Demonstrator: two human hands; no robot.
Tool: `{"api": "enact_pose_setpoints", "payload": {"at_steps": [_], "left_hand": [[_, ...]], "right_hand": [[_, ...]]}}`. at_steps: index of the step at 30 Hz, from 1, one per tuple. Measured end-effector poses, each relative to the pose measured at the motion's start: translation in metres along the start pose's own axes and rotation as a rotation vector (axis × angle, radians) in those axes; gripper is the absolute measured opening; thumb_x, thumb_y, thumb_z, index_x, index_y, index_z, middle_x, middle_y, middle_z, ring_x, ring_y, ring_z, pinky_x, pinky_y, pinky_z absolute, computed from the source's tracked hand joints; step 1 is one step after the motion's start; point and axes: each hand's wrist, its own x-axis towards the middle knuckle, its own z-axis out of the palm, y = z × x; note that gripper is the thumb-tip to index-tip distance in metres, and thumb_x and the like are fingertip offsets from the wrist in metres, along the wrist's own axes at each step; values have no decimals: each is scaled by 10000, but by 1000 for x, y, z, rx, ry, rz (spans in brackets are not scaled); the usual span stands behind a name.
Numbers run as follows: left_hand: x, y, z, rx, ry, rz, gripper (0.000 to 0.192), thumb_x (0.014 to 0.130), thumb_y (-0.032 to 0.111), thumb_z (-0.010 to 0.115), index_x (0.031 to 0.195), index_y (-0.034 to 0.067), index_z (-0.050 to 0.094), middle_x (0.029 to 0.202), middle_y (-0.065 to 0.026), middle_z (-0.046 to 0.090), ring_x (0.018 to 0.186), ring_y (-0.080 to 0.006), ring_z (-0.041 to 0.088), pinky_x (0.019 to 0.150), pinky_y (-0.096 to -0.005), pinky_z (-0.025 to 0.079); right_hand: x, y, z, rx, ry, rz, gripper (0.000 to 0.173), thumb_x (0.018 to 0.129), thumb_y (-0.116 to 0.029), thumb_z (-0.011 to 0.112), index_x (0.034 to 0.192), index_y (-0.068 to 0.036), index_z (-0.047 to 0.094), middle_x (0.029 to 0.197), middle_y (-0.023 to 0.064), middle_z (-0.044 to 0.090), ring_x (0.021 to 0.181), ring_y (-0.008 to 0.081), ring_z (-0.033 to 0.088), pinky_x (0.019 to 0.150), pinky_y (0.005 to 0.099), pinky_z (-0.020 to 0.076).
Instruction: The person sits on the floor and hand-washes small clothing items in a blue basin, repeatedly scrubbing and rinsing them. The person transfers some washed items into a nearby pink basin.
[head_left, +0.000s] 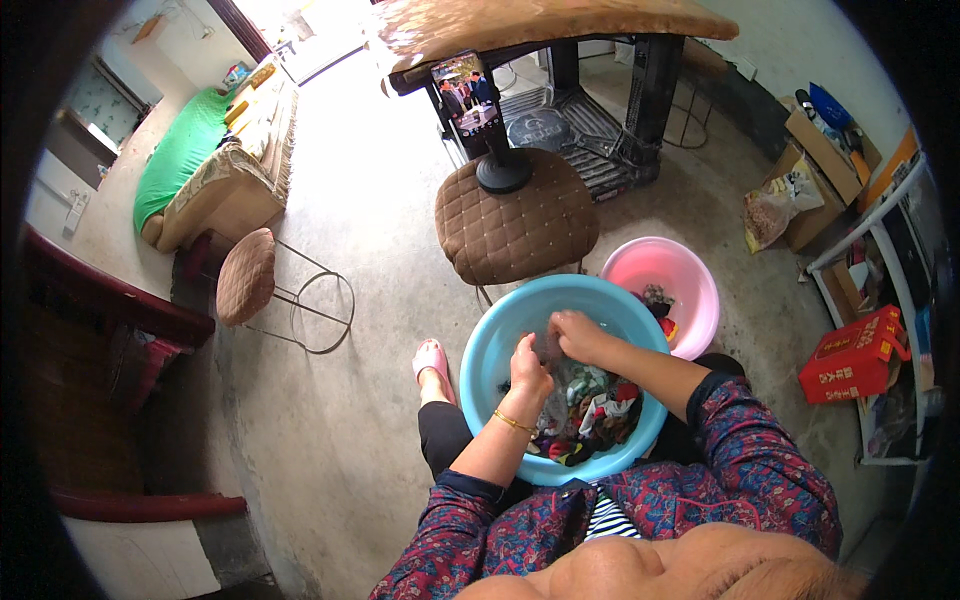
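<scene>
A large light-blue plastic basin (480, 420) rests on my lap, with a heap of wet, mixed-coloured cloth pieces (596, 405) in water at its near side. Over the basin's middle is my left hand (529, 369), a gold bracelet at its wrist. My right hand (576, 336) is bent with curled fingers near the far side. A blurred, greyish thing lies between the two hands; which hand grips it cannot be told. Behind the basin at the right stands a pink plastic basin (699, 300) with a few dark and red cloth pieces inside.
A phone (466, 97) on a black stand sits on a brown quilted stool (517, 225) just beyond the basin. Farther off is a wooden-topped table (555, 22). Another stool (247, 277) is at the left. A red box (851, 356) and a white-framed rack (900, 285) stand right.
</scene>
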Motion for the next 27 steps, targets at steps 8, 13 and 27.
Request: {"api": "enact_pose_setpoints", "payload": {"at_steps": [8,13,27], "left_hand": [[-9,3,2,-208,-348,-20,354,941,318,288,974,62,531,950,-87,581,918,-230,556,846,-392,448],[-16,7,11,-232,-246,-71,429,949,386,265,1000,41,515,1009,-103,581,981,-237,552,896,-383,434],[-31,21,16,-289,-452,-108,595,906,559,286,1099,42,510,1098,-118,561,1054,-265,523,971,-384,384]], "right_hand": [[-19,-56,-6,332,116,-246,161,717,-84,520,875,-57,530,876,169,537,795,340,532,706,419,443],[-10,-41,0,-65,310,-178,210,774,-184,529,957,-84,556,1094,170,478,934,379,507,835,504,394],[-18,-52,-5,92,226,-435,166,754,-79,542,918,-65,532,894,151,503,845,337,483,781,443,387]]}}
